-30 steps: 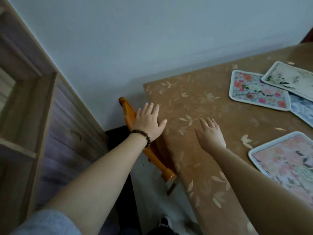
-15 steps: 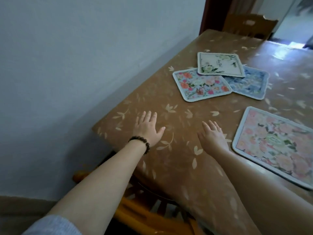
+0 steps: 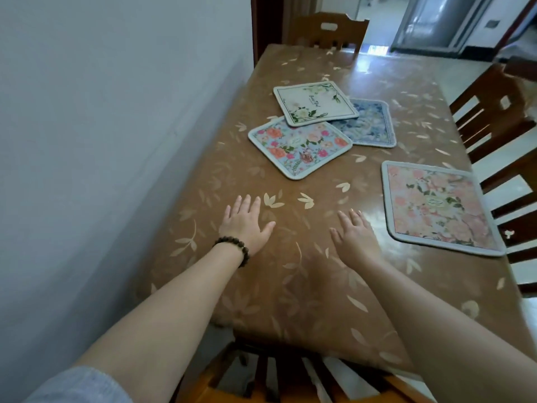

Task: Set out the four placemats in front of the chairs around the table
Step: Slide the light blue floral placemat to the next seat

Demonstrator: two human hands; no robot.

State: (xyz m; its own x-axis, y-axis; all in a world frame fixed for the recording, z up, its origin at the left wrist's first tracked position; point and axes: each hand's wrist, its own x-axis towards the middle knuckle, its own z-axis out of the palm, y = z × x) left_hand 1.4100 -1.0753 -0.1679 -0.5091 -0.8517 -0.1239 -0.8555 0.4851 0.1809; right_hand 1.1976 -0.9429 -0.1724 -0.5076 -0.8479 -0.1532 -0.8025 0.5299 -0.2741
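Both hands reach out empty over the brown leaf-patterned table (image 3: 305, 286) at centre frame: the left hand (image 3: 245, 221), with a dark beaded bracelet (image 3: 234, 248), and the right hand (image 3: 353, 234), fingers spread flat. A pink floral placemat (image 3: 436, 206) lies at right beside the dark wooden chairs (image 3: 494, 120). Above centre, a white green-leaf placemat (image 3: 315, 103) overlaps a blue floral placemat (image 3: 372, 125) and a light-blue rose placemat (image 3: 299, 146).

Dim, soft daylight; far-end tabletop glare
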